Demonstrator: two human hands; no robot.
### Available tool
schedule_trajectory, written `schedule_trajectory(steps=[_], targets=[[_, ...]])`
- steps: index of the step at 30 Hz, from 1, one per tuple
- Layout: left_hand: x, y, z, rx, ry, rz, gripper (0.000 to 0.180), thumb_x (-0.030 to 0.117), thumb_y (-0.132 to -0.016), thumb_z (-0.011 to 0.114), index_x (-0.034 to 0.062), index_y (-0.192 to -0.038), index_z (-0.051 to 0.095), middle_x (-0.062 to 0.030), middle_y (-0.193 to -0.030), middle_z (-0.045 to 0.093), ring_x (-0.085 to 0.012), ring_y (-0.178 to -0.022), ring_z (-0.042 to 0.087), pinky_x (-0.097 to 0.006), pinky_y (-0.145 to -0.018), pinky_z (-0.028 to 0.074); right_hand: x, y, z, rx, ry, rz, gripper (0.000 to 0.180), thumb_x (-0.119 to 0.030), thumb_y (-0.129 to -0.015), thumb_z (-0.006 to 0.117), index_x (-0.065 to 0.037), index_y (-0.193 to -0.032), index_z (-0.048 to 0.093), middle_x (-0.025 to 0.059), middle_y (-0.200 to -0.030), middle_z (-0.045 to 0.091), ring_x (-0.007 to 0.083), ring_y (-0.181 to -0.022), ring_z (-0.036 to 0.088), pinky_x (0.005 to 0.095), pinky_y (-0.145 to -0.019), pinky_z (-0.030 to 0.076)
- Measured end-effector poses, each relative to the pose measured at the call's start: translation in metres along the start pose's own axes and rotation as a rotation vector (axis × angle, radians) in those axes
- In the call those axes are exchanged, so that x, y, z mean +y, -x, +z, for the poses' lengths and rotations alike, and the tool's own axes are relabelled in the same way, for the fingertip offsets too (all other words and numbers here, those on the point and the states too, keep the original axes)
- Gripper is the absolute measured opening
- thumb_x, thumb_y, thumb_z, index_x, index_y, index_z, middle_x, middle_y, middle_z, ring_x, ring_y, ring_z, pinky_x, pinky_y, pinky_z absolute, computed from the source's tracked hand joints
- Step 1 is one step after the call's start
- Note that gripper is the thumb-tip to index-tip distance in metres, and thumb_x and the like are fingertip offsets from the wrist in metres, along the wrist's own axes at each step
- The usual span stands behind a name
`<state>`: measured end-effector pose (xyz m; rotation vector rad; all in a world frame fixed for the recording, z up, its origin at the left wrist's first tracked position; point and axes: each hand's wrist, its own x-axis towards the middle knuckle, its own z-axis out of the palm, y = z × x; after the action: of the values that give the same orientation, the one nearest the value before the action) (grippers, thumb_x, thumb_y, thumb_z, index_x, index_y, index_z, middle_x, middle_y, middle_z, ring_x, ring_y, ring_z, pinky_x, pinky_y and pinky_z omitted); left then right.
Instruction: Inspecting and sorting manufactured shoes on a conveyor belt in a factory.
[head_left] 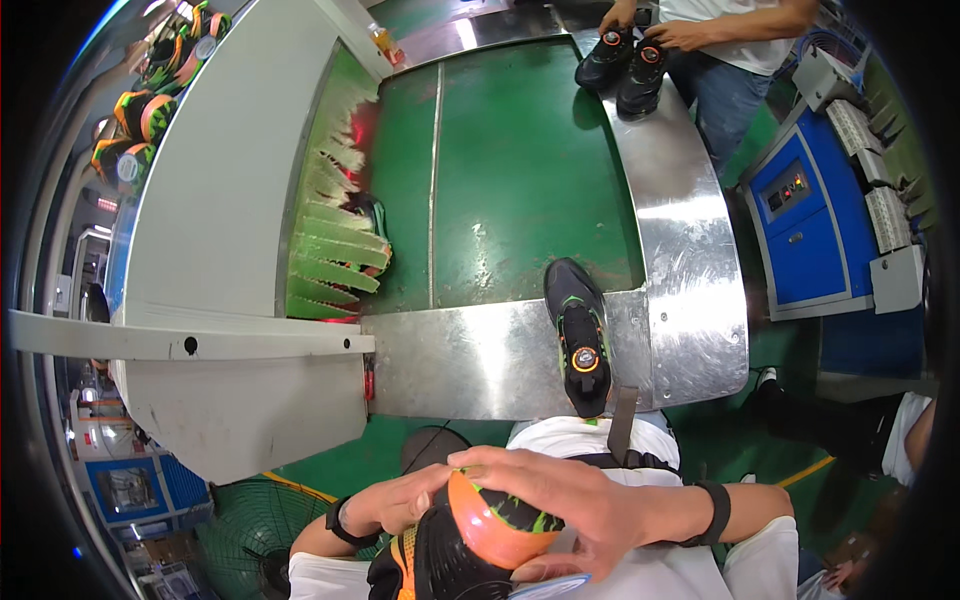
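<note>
Close to my chest, a black shoe (490,527) with a glossy orange heel and green patches is held between both hands. My right hand (570,500) is closed over it, fingers across the top and thumb underneath. My left hand (390,502) grips the other side, its fingers partly hidden by the shoe. A blue-and-white tag or sticker (552,588) shows at the shoe's lower edge. Just ahead, another black shoe (578,335) with an orange-ringed dial lies on the metal table edge (470,350), its toe over the green surface (520,180).
At left stands a white machine housing (220,180) with a green strip curtain (335,250); a shoe (378,235) pokes through. Across the table, a person's hands (680,35) hold black shoes (640,80). A blue cabinet (810,210) stands right, a fan (250,530) lower left.
</note>
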<state>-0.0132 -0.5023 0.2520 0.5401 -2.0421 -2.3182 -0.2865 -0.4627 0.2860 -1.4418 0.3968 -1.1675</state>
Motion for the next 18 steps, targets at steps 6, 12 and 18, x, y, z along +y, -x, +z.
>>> schedule_trajectory(steps=[6,12,18], targets=[[0.016,-0.007,0.003,-0.009,0.026,-0.010,0.084,0.062,-0.096,0.013,-0.0074,-0.144,0.024,-0.0252,-0.136,0.044,-0.0375,-0.128,0.044,-0.042,-0.107,0.034,-0.003,-0.003,-0.001,0.113,0.159,-0.081,0.081,-0.028,-0.071,0.082,0.005,-0.133,0.042,0.0292,-0.131,0.051,0.0445,-0.110,0.059,0.0430,-0.091,0.049],[0.038,-0.030,-0.004,0.048,-0.098,0.097,0.080,0.059,-0.097,0.018,-0.0066,-0.143,0.022,-0.0228,-0.108,0.055,-0.0371,-0.093,0.058,-0.041,-0.083,0.044,-0.014,-0.009,-0.011,0.006,-0.096,0.116,0.064,-0.021,-0.087,0.067,-0.001,-0.140,0.037,0.0211,-0.144,0.037,0.0318,-0.132,0.040,0.0396,-0.108,0.032],[0.051,-0.031,0.001,0.021,-0.101,0.062,0.079,0.057,-0.098,0.019,-0.0071,-0.144,0.017,-0.0199,-0.073,0.057,-0.0389,-0.067,0.058,-0.042,-0.062,0.044,-0.025,0.001,-0.002,0.066,-0.123,0.163,0.055,-0.033,-0.092,0.058,0.004,-0.131,0.043,0.0283,-0.137,0.042,0.0399,-0.128,0.044,0.0483,-0.105,0.034]])
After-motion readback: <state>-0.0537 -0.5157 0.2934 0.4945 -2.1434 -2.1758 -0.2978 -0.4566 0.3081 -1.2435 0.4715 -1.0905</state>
